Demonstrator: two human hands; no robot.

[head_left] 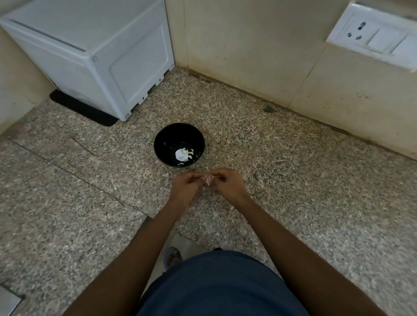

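Observation:
A black bowl (179,145) stands on the speckled stone counter (83,188) with several white peeled pieces (183,154) at its bottom. Just in front of the bowl my left hand (185,187) and my right hand (227,183) meet, fingers curled. Between their fingertips they pinch a small pale, pinkish piece (207,179); it looks like a garlic clove or its skin, but it is too small to tell for sure.
A white microwave (88,50) stands on a black mat at the back left corner. A beige wall runs along the back and right, with a white socket and switch plate (377,35). A steel sink edge (2,306) shows at the lower left.

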